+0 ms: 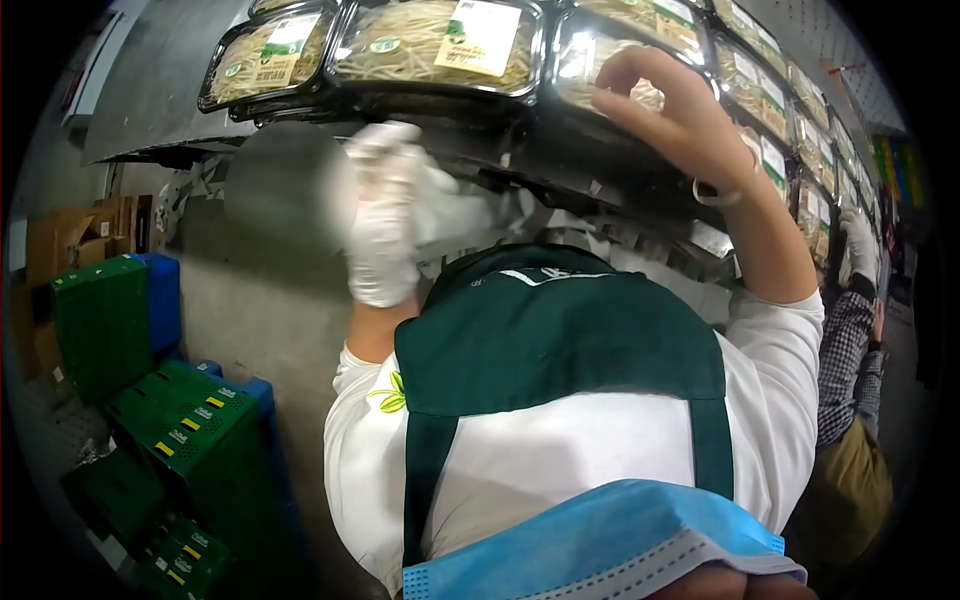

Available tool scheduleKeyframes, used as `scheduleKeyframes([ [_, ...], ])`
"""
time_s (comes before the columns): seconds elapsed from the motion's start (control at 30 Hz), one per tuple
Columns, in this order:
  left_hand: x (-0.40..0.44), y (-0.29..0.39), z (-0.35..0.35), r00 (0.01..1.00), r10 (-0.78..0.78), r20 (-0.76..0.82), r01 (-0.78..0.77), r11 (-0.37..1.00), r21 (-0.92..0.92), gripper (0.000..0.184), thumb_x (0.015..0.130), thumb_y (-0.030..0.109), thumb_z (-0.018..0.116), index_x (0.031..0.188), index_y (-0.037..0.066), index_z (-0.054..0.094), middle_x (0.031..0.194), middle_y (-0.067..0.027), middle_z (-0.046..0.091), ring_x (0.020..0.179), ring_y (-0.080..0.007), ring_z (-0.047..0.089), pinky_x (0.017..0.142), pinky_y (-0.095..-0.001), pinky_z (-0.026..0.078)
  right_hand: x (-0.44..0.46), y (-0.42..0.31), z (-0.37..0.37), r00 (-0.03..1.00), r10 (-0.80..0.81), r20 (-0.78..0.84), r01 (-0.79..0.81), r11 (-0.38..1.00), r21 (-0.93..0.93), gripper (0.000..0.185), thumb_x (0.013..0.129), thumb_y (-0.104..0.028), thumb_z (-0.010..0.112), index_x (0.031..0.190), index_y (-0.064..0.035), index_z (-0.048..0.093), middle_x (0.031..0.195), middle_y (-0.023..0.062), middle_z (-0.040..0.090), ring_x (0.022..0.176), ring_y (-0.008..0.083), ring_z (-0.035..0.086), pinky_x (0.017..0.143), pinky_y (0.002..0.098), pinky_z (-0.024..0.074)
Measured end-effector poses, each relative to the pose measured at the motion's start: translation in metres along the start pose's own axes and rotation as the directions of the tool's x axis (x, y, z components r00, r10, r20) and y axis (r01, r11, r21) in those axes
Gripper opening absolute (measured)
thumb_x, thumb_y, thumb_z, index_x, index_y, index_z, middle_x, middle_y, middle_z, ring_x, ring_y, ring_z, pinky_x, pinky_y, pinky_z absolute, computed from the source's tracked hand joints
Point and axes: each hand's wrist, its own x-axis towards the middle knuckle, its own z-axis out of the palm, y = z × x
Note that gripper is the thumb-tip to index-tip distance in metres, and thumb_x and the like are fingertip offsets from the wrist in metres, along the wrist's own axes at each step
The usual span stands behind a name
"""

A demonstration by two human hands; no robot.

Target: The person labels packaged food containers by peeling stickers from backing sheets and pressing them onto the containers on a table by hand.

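My left hand (380,215), in a white glove, is in front of the table edge with its fingers curled together. A blurred, pale translucent sheet (455,210) lies just right of it; whether the fingers grip it is hard to see. My right hand (672,118) is bare, with a band at the wrist. Its thumb and forefinger curve apart over a clear-lidded black tray of bean sprouts (580,68), holding nothing that I can see. Left of that, another bean sprout tray (400,50) carries a white and tan label, beside a further labelled tray (268,62).
Rows of packed trays (757,90) run along the metal table (165,85) to the right. Green crates (190,420) are stacked on the floor at left, near cardboard boxes (75,245). At far right a co-worker's gloved hand (858,240) reaches toward the trays.
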Motion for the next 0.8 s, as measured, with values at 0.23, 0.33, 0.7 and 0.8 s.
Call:
scheduleKeyframes([
  [0.23,0.008,0.087,-0.194,0.791,0.342,-0.507,-0.108,0.894,0.434,0.029,0.085,0.018,0.045,0.104,-0.001,0.056,0.088,-0.0081,0.056,0.073,-0.0144,0.050,0.068,-0.0235,0.039,-0.037,-0.018,-0.016,0.852,0.323,-0.412,-0.190,0.924,0.332,0.018,0.081,-0.016,0.058,0.088,0.0002,0.056,0.079,0.0018,0.055,0.073,0.0069,0.048,0.064,0.0202,0.0406],
  [0.33,0.001,0.114,-0.281,0.632,0.496,-0.596,0.047,0.743,0.668,0.025,0.081,0.014,0.053,0.104,0.005,0.057,0.087,-0.0068,0.060,0.054,-0.0084,0.039,0.047,-0.0197,0.031,-0.059,-0.018,-0.011,0.840,0.345,-0.418,-0.201,0.914,0.352,0.013,0.080,-0.009,0.058,0.088,0.0015,0.055,0.079,0.0010,0.055,0.073,0.0063,0.049,0.066,0.0185,0.0392],
  [0.7,0.000,-0.013,-0.048,0.962,0.270,0.034,-0.267,0.916,0.299,0.026,0.078,0.003,0.059,0.103,0.000,0.049,0.095,-0.0081,0.056,0.077,-0.0109,0.054,0.070,-0.0226,0.046,-0.029,-0.061,0.114,0.984,0.023,-0.179,0.007,0.986,0.167,0.053,0.065,-0.035,0.072,0.101,-0.0019,0.053,0.090,0.0110,0.057,0.085,0.0253,0.054,0.076,0.0327,0.0426],
  [0.8,-0.021,-0.022,-0.001,0.975,0.215,0.062,-0.218,0.975,0.043,0.025,0.080,-0.001,0.056,0.104,-0.001,0.046,0.095,-0.0073,0.056,0.079,-0.0082,0.054,0.070,-0.0204,0.046,-0.023,-0.068,0.122,0.974,0.134,-0.185,-0.061,0.933,0.355,0.028,0.068,-0.019,0.070,0.087,-0.0023,0.058,0.079,0.0075,0.057,0.076,0.0193,0.055,0.069,0.0283,0.0444],
])
